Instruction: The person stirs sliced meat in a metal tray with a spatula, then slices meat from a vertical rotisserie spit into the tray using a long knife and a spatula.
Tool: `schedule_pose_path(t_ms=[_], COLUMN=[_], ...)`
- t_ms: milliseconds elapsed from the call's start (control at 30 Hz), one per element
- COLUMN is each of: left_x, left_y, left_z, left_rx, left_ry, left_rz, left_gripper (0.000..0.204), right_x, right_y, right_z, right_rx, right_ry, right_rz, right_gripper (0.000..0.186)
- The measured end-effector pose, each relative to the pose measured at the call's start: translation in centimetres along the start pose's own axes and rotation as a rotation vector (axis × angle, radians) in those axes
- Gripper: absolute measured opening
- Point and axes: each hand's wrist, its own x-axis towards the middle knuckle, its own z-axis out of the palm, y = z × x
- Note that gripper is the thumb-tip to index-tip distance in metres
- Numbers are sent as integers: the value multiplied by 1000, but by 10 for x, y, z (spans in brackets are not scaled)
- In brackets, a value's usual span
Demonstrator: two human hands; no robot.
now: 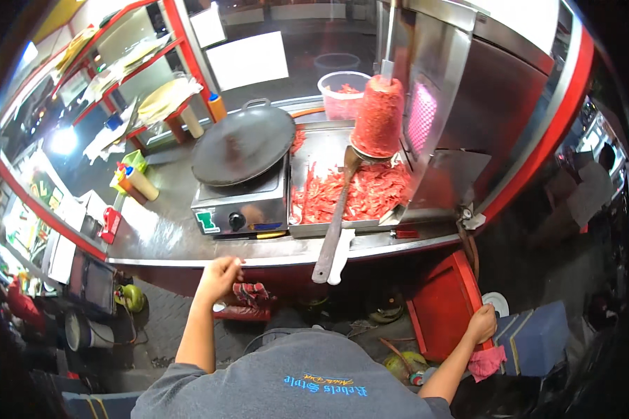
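My left hand is held in front of the counter's front edge, fingers curled together. Whatever is between its fingertips, if anything, is too small to make out. Low on the right, my right hand is closed around the edge of a red door, which stands swung out below the counter. A pink cloth hangs just below that hand. Up on the counter, a wooden spatula and a white-handled knife rest across a metal tray of shredded reddish meat, handles sticking out over the front edge.
A meat cone stands on a vertical spit beside a lit grill. Left of the tray, a black griddle pan sits on a gas stove. Sauce bottles stand farther left. Blue boxes are at the lower right.
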Motion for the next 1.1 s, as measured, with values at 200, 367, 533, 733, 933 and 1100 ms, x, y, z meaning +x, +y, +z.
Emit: schedule_pose_path(t_ms=[200,367,533,733,933,1100], left_x=[59,68,62,62,60,60], left_y=[-97,-103,-99,-98,-95,-94], left_z=[2,28,27,28,30,29], left_rx=[496,491,467,504,509,499], left_ry=[712,863,812,843,855,843], left_rz=[562,569,676,711,688,696], left_gripper=[24,20,19,20,21,21], right_x=[1,0,-1,0,-2,-2], right_y=[-7,-6,-3,-5,-7,-10], right_z=[-5,-5,-3,-3,-6,-9], right_rx=[-15,-80,-66,-49,-56,-47], right_ry=[-21,-76,-34,-31,-26,-26], right_rz=[11,35,33,47,46,54], right_gripper=[48,43,46,47,46,46])
